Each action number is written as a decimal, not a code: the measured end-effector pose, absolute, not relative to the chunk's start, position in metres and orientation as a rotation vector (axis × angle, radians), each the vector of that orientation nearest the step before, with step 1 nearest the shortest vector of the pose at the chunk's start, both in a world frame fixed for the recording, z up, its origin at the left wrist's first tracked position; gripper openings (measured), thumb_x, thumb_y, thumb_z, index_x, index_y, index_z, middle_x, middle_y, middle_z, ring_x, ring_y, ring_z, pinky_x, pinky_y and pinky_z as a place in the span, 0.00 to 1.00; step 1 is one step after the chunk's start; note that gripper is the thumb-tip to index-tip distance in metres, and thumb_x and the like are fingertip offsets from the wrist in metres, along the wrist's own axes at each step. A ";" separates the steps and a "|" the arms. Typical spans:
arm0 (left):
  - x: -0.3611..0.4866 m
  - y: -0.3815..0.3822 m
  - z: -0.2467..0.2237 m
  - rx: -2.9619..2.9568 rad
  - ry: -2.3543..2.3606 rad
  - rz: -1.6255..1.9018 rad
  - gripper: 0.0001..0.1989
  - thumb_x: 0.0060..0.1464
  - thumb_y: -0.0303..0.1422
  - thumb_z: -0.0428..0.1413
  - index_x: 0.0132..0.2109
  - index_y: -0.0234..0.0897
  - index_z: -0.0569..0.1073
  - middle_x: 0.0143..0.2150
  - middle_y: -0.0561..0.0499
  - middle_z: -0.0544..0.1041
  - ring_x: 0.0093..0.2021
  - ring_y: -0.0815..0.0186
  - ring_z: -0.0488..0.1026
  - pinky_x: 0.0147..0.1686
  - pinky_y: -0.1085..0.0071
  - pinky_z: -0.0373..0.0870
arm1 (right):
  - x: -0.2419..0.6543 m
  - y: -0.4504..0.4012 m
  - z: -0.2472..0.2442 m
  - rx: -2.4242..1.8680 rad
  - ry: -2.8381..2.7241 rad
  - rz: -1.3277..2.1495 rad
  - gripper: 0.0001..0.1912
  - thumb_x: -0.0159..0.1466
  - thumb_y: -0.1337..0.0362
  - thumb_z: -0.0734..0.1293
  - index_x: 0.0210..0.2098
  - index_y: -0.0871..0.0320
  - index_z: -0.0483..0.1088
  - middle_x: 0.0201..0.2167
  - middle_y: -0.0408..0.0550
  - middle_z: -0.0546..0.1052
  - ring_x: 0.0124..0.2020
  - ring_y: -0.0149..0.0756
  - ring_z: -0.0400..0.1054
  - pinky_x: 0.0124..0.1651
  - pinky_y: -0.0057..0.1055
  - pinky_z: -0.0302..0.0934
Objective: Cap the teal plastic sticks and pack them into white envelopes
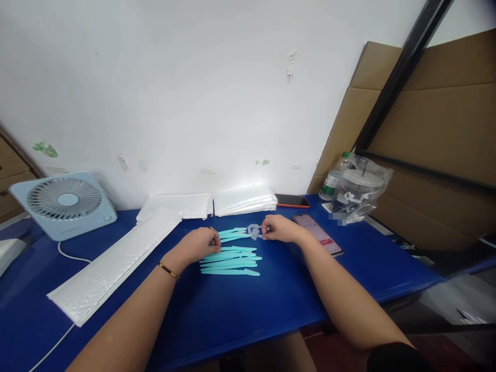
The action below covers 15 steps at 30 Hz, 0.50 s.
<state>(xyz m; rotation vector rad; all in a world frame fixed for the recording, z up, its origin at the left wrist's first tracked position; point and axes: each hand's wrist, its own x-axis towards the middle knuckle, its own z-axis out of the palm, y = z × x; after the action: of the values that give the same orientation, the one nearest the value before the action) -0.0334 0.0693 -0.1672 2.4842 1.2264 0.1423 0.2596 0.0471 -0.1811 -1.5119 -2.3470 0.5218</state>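
Observation:
Slim turquoise sticks shaped like eyebrow razors (pixel 230 263) lie side by side on the blue table, several in the nearer group. Just beyond them is a second, smaller group of the razors (pixel 234 235). My left hand (pixel 201 244) is closed at the left end of this farther group, its fingertips pinching a razor's end. A little pile of small translucent caps (pixel 254 231) lies by the right ends of those razors. At the pile's right side, my right hand (pixel 277 228) pinches at one of these caps, partly hidden by the fingers.
White padded mailers (pixel 244 200) are stacked along the wall, and one long mailer (pixel 116 266) slants across the left side. A light-blue fan (pixel 64 201) stands far left. Right of my hands lie a lit phone (pixel 318 235), a red-edged phone (pixel 292 201), a bottle (pixel 331 181) and a bagged cup (pixel 358 188).

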 end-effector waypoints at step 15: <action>-0.030 0.068 -0.161 2.482 1.212 0.299 0.10 0.51 0.40 0.50 0.32 0.40 0.71 0.29 0.53 0.74 0.29 0.67 0.69 0.27 0.73 0.58 | 0.235 0.037 -0.168 -1.248 -2.081 1.017 0.13 0.54 0.57 0.68 0.34 0.61 0.71 0.27 0.46 0.75 0.26 0.29 0.66 0.30 0.25 0.60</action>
<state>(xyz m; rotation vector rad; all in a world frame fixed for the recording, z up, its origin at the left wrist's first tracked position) -0.0298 0.0676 -0.1613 2.4816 1.2115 0.2986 0.2346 0.0369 -0.1682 -1.2475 -2.0808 1.0171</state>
